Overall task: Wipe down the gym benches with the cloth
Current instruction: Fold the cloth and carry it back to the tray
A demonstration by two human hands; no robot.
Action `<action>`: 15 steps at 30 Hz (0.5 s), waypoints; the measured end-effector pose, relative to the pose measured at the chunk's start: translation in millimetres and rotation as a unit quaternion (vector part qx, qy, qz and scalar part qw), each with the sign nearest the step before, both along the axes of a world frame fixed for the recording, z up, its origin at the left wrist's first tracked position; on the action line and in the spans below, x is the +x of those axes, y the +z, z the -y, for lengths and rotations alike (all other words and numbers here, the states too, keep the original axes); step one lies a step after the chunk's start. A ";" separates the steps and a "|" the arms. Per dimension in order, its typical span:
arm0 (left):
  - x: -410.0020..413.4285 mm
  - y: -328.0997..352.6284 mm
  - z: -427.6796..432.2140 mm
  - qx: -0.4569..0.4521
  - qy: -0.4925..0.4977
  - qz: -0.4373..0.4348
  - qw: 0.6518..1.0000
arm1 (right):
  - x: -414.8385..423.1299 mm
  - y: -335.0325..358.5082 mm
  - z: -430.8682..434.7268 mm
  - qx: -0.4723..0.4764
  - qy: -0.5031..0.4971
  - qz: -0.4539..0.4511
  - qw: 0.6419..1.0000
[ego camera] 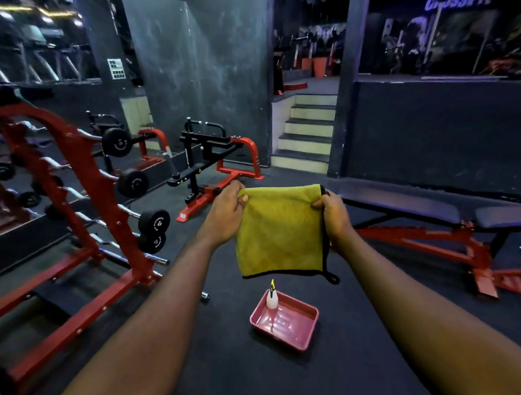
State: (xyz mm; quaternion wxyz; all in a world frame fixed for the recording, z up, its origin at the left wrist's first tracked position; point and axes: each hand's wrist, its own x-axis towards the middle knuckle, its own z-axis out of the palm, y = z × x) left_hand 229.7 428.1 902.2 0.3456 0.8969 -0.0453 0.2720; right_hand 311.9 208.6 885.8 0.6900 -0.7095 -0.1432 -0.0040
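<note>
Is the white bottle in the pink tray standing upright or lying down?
Upright: the bottle stands on its base in a corner of the tray, nozzle pointing up.

Open dark floor (242,373) straight ahead, free lane down the middle between barbell rack (81,162) on left and bench (405,206) on right. Low in that lane: pink tray (298,325) with spray bottle (272,298) standing in its far corner, below the hanging cloth (281,229), apart from it. Open room above the bench pad; red frame and feet sticking out underneath. Bar ends jutting from rack toward the lane. Red-and-black machine (212,164) further back left, stairs (305,136) beyond, dark wall (440,132) close behind bench
</note>
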 end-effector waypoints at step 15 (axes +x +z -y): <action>239.2 -6.3 -76.4 -0.027 -0.120 0.075 0.990 | 177.0 -9.1 -68.0 0.043 -0.117 0.003 0.992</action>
